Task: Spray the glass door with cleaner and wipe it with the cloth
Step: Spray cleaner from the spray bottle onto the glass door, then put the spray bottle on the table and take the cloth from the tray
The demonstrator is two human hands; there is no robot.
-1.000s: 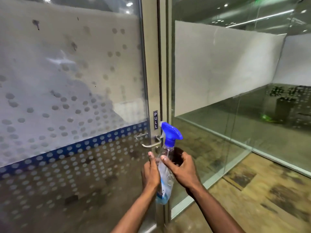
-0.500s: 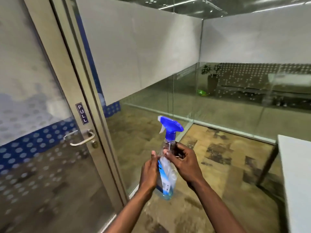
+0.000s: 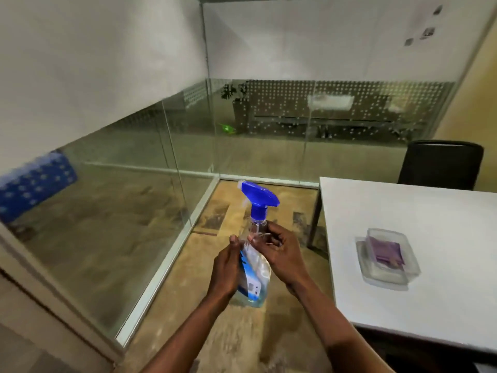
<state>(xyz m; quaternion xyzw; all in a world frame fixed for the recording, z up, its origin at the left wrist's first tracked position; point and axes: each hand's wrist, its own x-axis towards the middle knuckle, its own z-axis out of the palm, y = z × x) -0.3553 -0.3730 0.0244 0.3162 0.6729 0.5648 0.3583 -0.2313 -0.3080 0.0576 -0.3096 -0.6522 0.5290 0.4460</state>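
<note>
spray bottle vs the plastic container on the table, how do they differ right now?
The spray bottle is held upright in both hands, left hand and right hand; the plastic container lies untouched on the white table. The bottle is tall, with a blue trigger head; the container is low and flat. The bottle holds pale liquid; the container holds something purple. Both are clear plastic.

Both your bare forearms reach forward from the bottom edge and converge at the middle. Your left hand (image 3: pixel 225 270) stands edge-on, palm inward, fingers flat and thumb up. Your right hand (image 3: pixel 282 254) sits slightly higher, fingers curled inward toward the left, wrist bent.
</note>
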